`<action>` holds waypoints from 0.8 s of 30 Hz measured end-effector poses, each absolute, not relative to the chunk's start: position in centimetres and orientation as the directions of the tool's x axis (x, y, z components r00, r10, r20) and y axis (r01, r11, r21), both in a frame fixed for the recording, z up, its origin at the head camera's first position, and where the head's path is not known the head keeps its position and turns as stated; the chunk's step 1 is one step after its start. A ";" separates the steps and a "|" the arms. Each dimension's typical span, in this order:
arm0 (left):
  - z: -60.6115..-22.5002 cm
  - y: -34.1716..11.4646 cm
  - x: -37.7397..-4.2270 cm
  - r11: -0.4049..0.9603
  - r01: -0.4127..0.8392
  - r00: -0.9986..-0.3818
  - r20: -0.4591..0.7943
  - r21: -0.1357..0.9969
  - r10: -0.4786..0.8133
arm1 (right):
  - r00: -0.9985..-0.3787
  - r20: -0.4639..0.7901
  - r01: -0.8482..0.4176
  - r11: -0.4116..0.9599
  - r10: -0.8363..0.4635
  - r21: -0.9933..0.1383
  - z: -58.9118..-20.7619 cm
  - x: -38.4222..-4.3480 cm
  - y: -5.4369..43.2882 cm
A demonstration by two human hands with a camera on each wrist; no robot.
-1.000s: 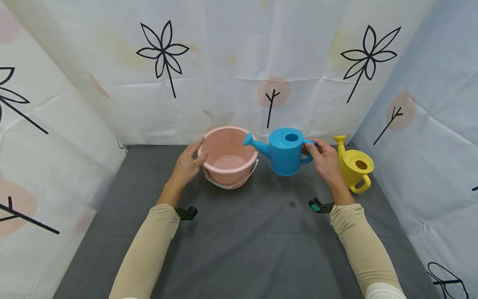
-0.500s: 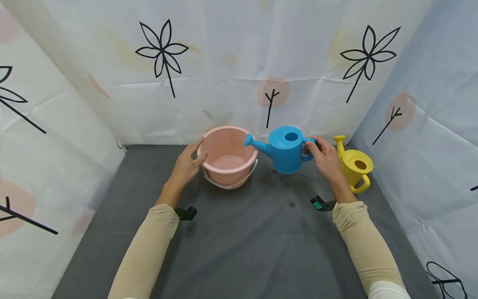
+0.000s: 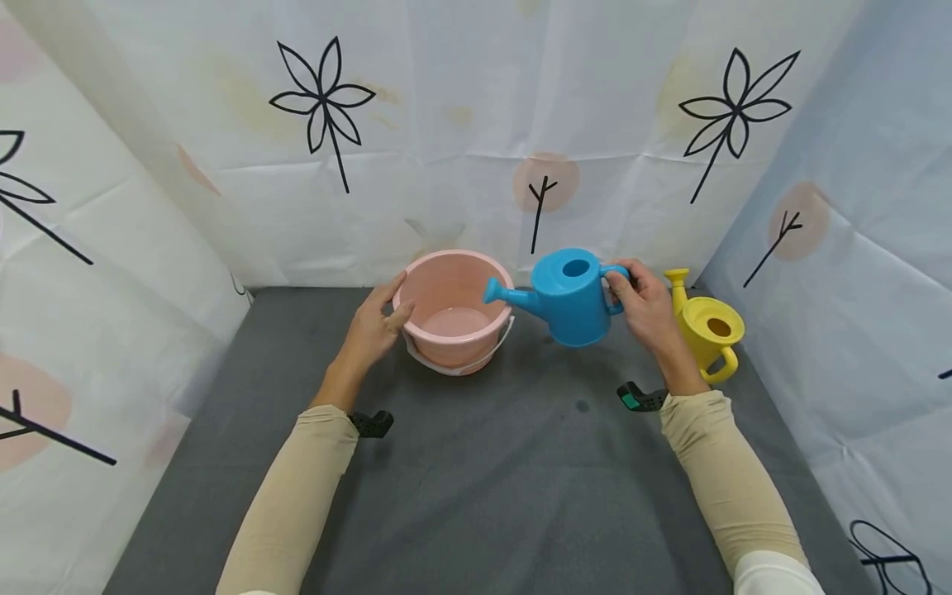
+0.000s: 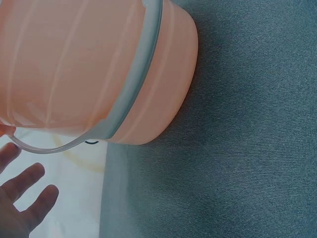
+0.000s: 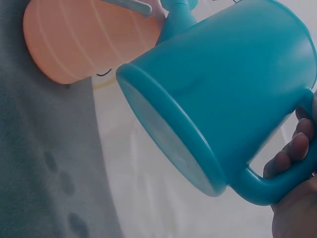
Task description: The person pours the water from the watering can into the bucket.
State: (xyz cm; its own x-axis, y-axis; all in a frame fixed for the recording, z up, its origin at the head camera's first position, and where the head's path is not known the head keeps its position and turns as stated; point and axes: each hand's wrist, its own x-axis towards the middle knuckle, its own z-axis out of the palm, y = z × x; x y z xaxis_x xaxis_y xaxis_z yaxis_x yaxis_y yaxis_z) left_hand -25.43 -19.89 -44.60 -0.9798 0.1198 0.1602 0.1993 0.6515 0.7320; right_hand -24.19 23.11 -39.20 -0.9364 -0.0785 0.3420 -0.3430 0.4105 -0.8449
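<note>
A pink bucket (image 3: 455, 297) with a pale handle stands upright on the grey cloth at the back. My left hand (image 3: 373, 327) rests at its left rim, thumb across the edge; in the left wrist view several fingers (image 4: 30, 181) are spread and fairly straight, mostly apart from the bucket. My right hand (image 3: 645, 304) grips the handle of a blue watering can (image 3: 573, 302), fingers curled round it in the right wrist view. The can is raised and tilted toward the bucket, its spout end (image 3: 494, 291) over the bucket's right rim. No water is visible.
A yellow watering can (image 3: 712, 330) stands to the right, just beyond my right wrist. White printed fabric walls (image 3: 461, 124) enclose the back and sides. Grey cloth (image 3: 506, 487) covers the surface, with small dark spots (image 3: 583, 406) near the middle.
My right hand has risen slightly, and the blue watering can has tilted further, its spout tip dipping toward the bucket. The left hand and bucket have stayed in place.
</note>
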 end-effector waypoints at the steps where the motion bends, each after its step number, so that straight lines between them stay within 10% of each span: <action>1: -44.6 -19.9 -25.4 0.648 0.199 -0.980 0.160 0.735 0.121 | -0.934 0.348 -0.348 0.408 -0.076 -0.844 -39.1 -24.2 23.0; 24: -44.2 -20.0 -25.3 0.669 0.197 -0.980 0.142 0.716 0.137 | -0.894 0.431 -0.429 0.509 -0.123 -0.746 -37.1 -23.8 22.2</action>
State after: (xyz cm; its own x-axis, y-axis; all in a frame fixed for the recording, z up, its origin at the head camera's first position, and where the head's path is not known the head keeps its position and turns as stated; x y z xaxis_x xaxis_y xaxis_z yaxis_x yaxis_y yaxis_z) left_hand -25.30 -20.03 -44.24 -0.9803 0.1368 0.1424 0.1974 0.6692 0.7164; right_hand -23.85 22.25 -37.12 -0.8941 -0.1230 0.4306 -0.4294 0.5089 -0.7461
